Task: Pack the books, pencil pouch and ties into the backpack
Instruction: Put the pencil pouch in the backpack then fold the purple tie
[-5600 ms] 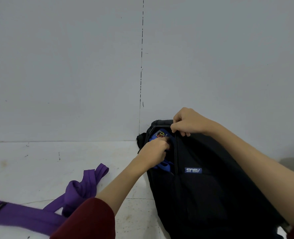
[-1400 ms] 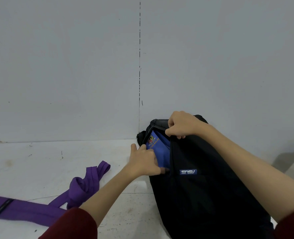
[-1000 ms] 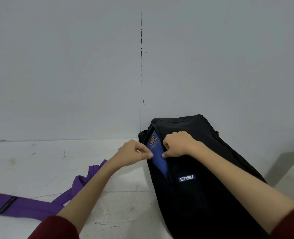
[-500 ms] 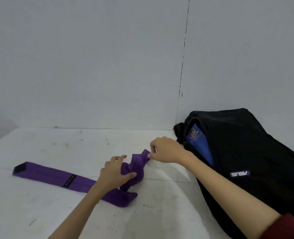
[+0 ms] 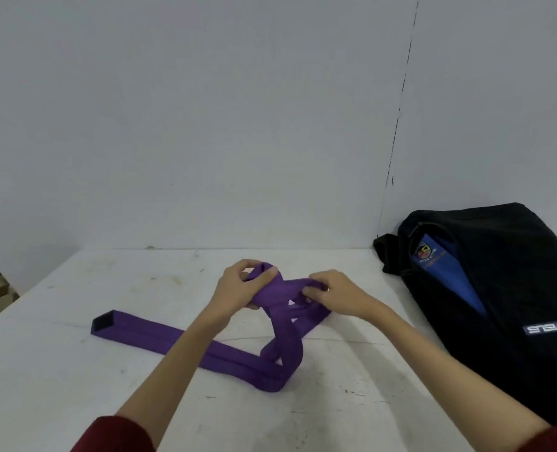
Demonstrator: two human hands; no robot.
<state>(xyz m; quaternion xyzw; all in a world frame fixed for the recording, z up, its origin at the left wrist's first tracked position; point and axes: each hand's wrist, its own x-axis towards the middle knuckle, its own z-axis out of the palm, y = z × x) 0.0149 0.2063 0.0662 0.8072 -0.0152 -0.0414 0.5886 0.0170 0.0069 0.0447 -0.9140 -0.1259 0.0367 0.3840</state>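
Backpack (image 5: 512,288) lies at three o'clock on the white surface (image 5: 74,370) (blue book (image 5: 456,275) showing in its opening). Purple tie (image 5: 231,357) stretches toward nine o'clock; left hand (image 5: 238,288) and right hand (image 5: 339,295) grip its bunched end with curled fingers.

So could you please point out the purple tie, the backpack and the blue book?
purple tie (image 5: 159,331), head view, flat stretch.
backpack (image 5: 515,272), head view, black front panel.
blue book (image 5: 446,265), head view, exposed cover.
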